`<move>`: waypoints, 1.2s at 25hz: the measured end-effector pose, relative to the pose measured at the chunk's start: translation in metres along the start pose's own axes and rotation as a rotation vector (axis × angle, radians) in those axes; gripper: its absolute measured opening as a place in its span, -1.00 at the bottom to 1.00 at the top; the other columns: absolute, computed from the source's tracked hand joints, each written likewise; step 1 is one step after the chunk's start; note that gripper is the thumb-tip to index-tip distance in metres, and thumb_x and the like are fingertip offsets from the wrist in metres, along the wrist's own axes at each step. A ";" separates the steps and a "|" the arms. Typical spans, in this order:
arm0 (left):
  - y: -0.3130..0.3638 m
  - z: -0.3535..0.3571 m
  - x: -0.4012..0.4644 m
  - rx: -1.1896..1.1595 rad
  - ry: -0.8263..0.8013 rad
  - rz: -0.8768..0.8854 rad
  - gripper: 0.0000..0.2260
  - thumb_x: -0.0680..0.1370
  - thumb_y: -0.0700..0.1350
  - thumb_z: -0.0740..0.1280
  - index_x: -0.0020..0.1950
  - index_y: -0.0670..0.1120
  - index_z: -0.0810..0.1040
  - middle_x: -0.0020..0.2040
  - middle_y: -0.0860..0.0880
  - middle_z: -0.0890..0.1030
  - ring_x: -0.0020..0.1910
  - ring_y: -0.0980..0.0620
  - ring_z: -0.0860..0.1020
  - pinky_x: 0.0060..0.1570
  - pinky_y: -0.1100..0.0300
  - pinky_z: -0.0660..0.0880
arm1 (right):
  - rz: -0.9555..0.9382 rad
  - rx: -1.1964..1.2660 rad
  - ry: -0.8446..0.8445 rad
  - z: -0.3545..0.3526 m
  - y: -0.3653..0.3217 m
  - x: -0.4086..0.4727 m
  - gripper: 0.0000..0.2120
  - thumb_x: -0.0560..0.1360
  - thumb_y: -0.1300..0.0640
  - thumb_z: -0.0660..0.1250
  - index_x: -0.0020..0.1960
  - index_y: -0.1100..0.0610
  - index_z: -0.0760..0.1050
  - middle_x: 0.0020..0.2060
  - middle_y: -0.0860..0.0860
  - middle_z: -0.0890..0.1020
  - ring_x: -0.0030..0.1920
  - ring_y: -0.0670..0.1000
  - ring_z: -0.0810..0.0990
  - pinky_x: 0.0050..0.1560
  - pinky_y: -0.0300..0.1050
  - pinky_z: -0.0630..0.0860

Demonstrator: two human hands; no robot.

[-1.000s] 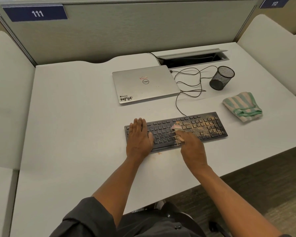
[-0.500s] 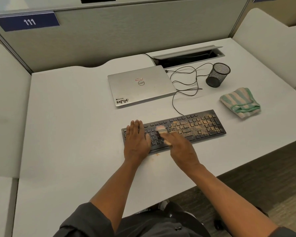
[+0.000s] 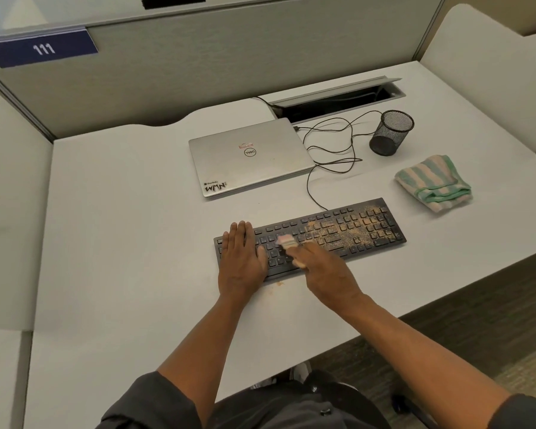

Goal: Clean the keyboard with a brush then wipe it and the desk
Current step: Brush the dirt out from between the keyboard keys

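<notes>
On black dusty keyboard (image 3: 338, 233) left end, left hand (image 3: 241, 258) lies flat, fingers straight; right hand (image 3: 325, 269) pinches blurred pale brush (image 3: 285, 241) mid-keyboard. Keyboard long axis runs left-right, slightly skewed.

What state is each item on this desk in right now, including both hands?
keyboard: right half covered in brown crumbs, left half mostly clean
brush: held over the keys, blurred
left hand: flat on the keyboard's left end
right hand: grips the brush
laptop: closed
striped cloth: folded, untouched
mesh cup: upright
cable hatch: open
desk: few crumbs by keyboard
</notes>
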State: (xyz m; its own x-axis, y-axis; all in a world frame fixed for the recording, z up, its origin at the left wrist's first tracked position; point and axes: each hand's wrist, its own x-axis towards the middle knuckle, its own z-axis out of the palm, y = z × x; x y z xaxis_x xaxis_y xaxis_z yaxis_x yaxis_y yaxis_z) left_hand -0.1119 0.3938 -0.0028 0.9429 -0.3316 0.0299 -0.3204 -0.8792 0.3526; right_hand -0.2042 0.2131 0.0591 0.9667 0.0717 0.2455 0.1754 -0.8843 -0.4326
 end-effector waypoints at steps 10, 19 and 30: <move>0.002 -0.001 0.001 0.008 -0.005 -0.017 -0.32 0.59 0.12 -0.13 0.63 -0.20 0.14 0.62 -0.17 0.21 0.63 -0.12 0.08 0.61 0.03 -0.15 | 0.182 0.122 0.059 -0.049 0.034 0.057 -0.84 0.63 0.16 0.29 0.10 0.14 0.63 -0.18 0.04 0.70 -0.23 -0.06 0.56 -0.27 -0.25 0.43; 0.003 -0.003 0.001 0.027 -0.018 -0.021 -0.32 0.58 0.13 -0.15 0.65 -0.17 0.10 0.64 -0.14 0.17 0.64 -0.09 0.03 0.58 0.11 -0.24 | 0.462 0.259 -0.117 -0.064 0.049 0.122 -0.73 0.60 0.14 0.19 -0.06 0.20 0.64 -0.29 0.09 0.69 -0.28 0.04 0.65 -0.16 0.01 0.62; 0.003 0.001 0.001 0.052 0.004 -0.012 -0.33 0.60 0.12 -0.14 0.65 -0.18 0.11 0.63 -0.15 0.18 0.63 -0.10 0.05 0.61 0.04 -0.16 | 0.381 0.258 -0.185 -0.058 0.044 0.110 -0.68 0.62 0.12 0.12 -0.13 0.21 0.59 -0.31 0.04 0.68 -0.25 0.05 0.65 -0.13 -0.03 0.59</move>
State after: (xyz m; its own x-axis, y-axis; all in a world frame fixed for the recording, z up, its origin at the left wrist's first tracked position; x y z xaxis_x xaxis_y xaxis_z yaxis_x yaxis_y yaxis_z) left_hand -0.1122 0.3906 -0.0024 0.9470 -0.3199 0.0303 -0.3137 -0.8997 0.3035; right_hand -0.1011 0.1550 0.1174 0.9838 -0.1333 -0.1201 -0.1794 -0.7225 -0.6677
